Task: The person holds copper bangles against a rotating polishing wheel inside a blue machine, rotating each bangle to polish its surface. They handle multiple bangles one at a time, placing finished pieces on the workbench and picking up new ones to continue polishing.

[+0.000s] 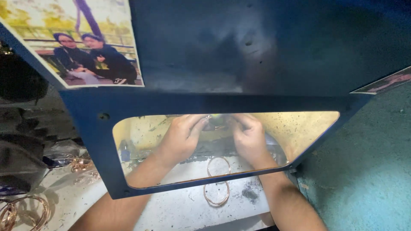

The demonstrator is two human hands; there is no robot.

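Blue-painted metal shield (92, 141) with a glass window stands before both hands; through it, the left hand (182, 137) and right hand (248, 134) are seen pinched around a small object (215, 122). Thin golden bangles (217, 179) lie just below them.

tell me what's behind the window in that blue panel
Both hands, left and right, meet around a small item, too blurred to identify. A thin bangle lies below them. The solid panel hides everything higher.
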